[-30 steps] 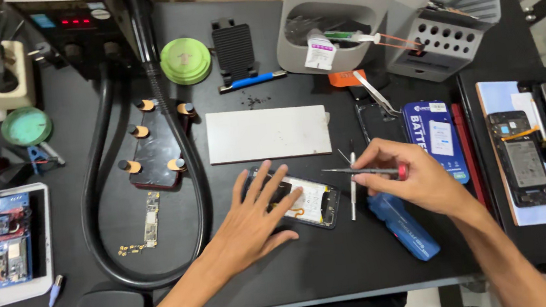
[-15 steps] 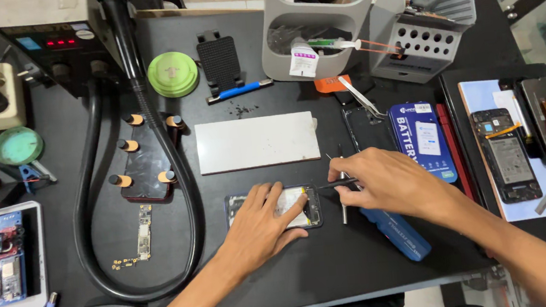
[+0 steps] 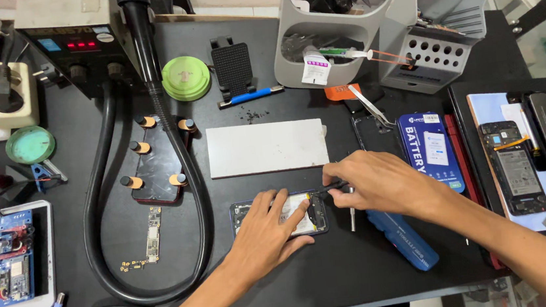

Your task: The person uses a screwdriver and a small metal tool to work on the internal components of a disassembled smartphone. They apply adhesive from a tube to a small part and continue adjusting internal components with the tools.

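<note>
Left hand lies flat, fingers spread, pressing down on the opened phone that sits face-down near the front middle of the black bench mat. Right hand is pinched shut on thin dark tweezers, tips at the phone's right end (exact contact point too small to tell). Small screwdriver lies just beside the phone's right edge, under the right hand. Blue handle tool lies diagonally near the right forearm. White rectangular plate sits just behind the phone. Right of that: blue battery pack, with silver tweezers and an orange pick behind it. Far right: another opened phone on a white sheet. Left of the hands: thick black hose looping round a small circuit board and a phone clamped in a jig with brass knobs. Green round tin and black phone stand sit near the back, grey tool organiser back right, rework station back left.
</note>
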